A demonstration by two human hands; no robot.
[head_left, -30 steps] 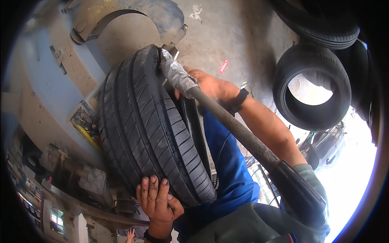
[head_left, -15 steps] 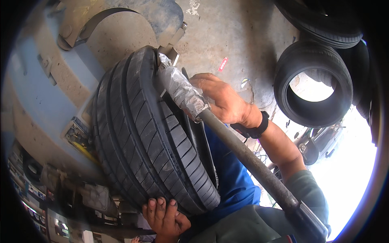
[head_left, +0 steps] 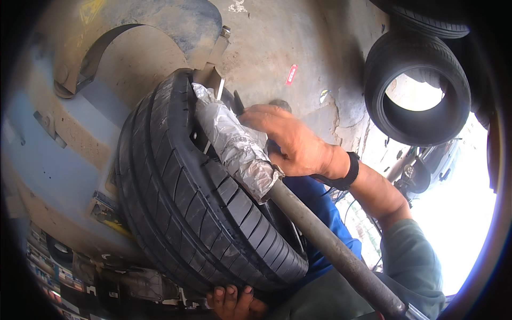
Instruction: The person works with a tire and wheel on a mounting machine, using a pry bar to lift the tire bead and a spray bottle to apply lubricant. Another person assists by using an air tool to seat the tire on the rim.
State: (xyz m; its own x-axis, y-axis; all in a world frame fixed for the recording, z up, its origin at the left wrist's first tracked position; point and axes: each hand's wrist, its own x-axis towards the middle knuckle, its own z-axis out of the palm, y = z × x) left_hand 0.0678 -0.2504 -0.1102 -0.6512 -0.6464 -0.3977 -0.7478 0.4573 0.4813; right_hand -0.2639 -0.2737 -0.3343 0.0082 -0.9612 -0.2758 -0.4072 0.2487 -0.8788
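A black tyre [head_left: 192, 192] stands tilted against the machine, with a bar end wrapped in crumpled foil [head_left: 229, 144] lying across its upper sidewall. The bar's bare steel shaft [head_left: 336, 250] runs down to the lower right. My right hand [head_left: 293, 146] is beside the foil, fingers curled near the rim's edge and partly hidden, so what they grip is unclear. Low in the view, my left hand [head_left: 234, 301] has its fingers bent against the tyre's underside. A metal bracket [head_left: 210, 80] touches the tyre's top.
A dusty blue and tan machine [head_left: 58, 160] fills the left. At upper right, a loose tyre [head_left: 416, 120] lies among other tyres on the concrete floor [head_left: 314, 37], near a small red item [head_left: 292, 74]. My blue-clothed leg [head_left: 325, 224] is behind the wheel.
The tyre's lower part has shifted right and down in view, with my left hand. The foil-wrapped bar end sits farther left and lower. My right hand has moved downward, its fingers still curled.
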